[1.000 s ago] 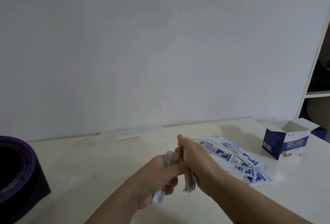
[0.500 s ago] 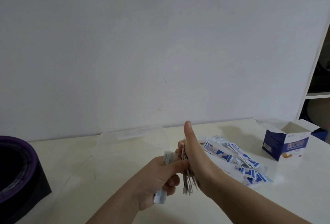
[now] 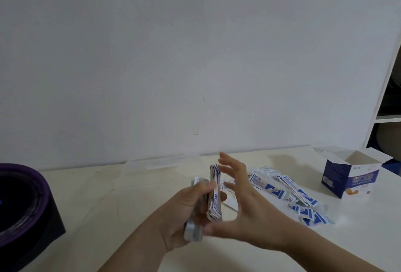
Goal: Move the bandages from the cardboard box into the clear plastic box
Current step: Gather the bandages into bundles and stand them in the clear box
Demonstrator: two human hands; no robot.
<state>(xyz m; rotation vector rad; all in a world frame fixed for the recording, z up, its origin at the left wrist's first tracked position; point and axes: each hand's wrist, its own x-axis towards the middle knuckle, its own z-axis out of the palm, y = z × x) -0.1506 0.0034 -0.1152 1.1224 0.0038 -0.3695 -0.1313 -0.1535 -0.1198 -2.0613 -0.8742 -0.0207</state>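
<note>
- Head view shows the left hand (image 3: 186,208) curled round a bundle of bandages (image 3: 215,198), held on edge above the table (image 3: 358,228). The wrappers stand upright, probably so that their ends can be squared into 1 neat pack.
- The right hand (image 3: 249,213) is spread, its fingers (image 3: 230,163) straight and fanned just beside the bundle's printed face. It holds nothing. Its thumb reaches under the lower end of the bundle, but I cannot tell whether it touches. The pose reads as a flat guide for patting the wrappers level.
- Loose bandages (image 3: 290,191) lie scattered on the table to the right of the hands, between them and the cardboard box (image 3: 349,179). Tipped out like this, they can be gathered by the handful instead of fished out of the box.
- The cardboard box stands upright near the table's right end with its flaps open. Its inside is not visible from here.
- The clear plastic box (image 3: 160,164) sits just beyond the hands, towards the wall. Only its faint rim and walls show, and I can make out no bandages in it. It is close enough for the bundle to go in with a short forward reach.
- My judgement is that the task is at an early or middle stage: 1 bundle is in hand and many wrappers are on the table.
- A black object with a purple rim (image 3: 26,206) stands at the far left, well apart from the work.
</note>
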